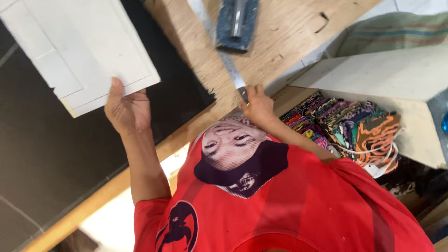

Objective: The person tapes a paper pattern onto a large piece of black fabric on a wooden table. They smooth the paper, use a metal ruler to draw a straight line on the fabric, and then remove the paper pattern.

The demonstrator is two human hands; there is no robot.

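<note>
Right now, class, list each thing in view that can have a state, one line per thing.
left hand: gripping the white board's corner
white board: held at one corner, over the black sheet
right hand: closed on the metal ruler's end
metal ruler: flat on the wooden table, blue block on top
patterned cloths: folded, stacked

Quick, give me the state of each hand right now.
Left hand: closed on the edge of the white board.
Right hand: closed on the end of the metal ruler lying on the wooden table.
</note>
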